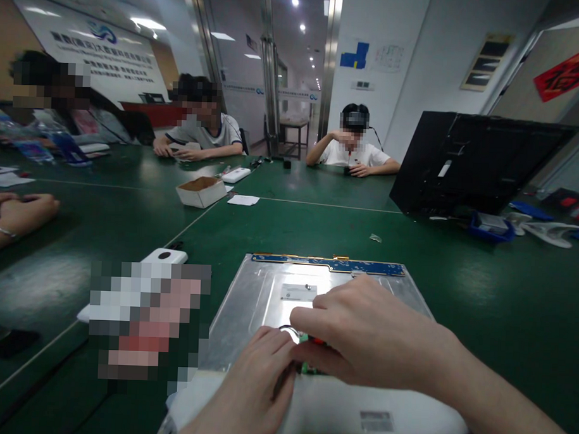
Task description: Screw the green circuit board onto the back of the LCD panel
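Observation:
A flat silver display panel lies on the table in front of me, with a narrow blue circuit board along its far edge. Over its near part, my right hand is closed, with a small red-and-black thing showing under its fingers, mostly hidden. My left hand sits beside it, fingers bent and pressed together by a green circuit board; what they grip is hidden. A thin dark cable curves past the left fingertips. Small screws sit on a pale label mid-panel.
A white device and blurred-out items lie left of the panel. Farther off are an open cardboard box, a paper piece and a large black monitor. Several people sit around the green table; another person's hands rest at left.

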Available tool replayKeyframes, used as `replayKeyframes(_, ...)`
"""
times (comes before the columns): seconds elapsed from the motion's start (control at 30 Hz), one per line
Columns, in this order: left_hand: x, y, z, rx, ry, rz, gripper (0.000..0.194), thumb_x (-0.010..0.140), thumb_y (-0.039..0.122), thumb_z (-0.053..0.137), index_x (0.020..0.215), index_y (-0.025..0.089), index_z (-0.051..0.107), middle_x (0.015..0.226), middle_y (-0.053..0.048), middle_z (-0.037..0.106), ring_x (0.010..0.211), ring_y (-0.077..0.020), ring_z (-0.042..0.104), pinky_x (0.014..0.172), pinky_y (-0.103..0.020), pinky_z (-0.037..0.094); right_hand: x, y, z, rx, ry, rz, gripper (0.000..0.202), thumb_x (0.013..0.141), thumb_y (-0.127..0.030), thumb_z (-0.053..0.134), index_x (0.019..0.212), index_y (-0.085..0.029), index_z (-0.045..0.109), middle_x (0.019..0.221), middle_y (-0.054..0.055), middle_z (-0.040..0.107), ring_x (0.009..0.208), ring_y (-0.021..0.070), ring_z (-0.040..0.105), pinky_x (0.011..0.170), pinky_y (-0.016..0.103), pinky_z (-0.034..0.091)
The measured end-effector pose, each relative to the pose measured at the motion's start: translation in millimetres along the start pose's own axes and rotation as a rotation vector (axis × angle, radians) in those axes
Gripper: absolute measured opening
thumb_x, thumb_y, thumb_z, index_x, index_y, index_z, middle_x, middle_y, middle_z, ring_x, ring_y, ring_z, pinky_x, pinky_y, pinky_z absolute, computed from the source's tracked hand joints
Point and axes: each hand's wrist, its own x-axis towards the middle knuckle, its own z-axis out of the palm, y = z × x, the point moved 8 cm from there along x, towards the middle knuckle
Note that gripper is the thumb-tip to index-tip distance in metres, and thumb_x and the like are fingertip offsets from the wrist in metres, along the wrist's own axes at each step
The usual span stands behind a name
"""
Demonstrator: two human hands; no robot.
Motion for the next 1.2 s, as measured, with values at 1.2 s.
replayKeyframes(1.2, 0.0, -0.3, -0.1, -0.001, 0.000, 0.001, 0.016, 0.083, 0.009, 0.040, 0.084, 0.020, 0.051, 0.084, -0.004, 0.058, 0.081, -0.0221, 0.054, 0.075, -0.035, 0.046, -2.4, -1.5, -2.3, 0.053, -0.017, -0.033, 0.021, 0.095, -0.041, 0.050, 0.087, -0.022, 0.050, 0.065, -0.004, 0.061, 0.053, 0.0115, 0.047, 0.049, 0.028, 0.021)
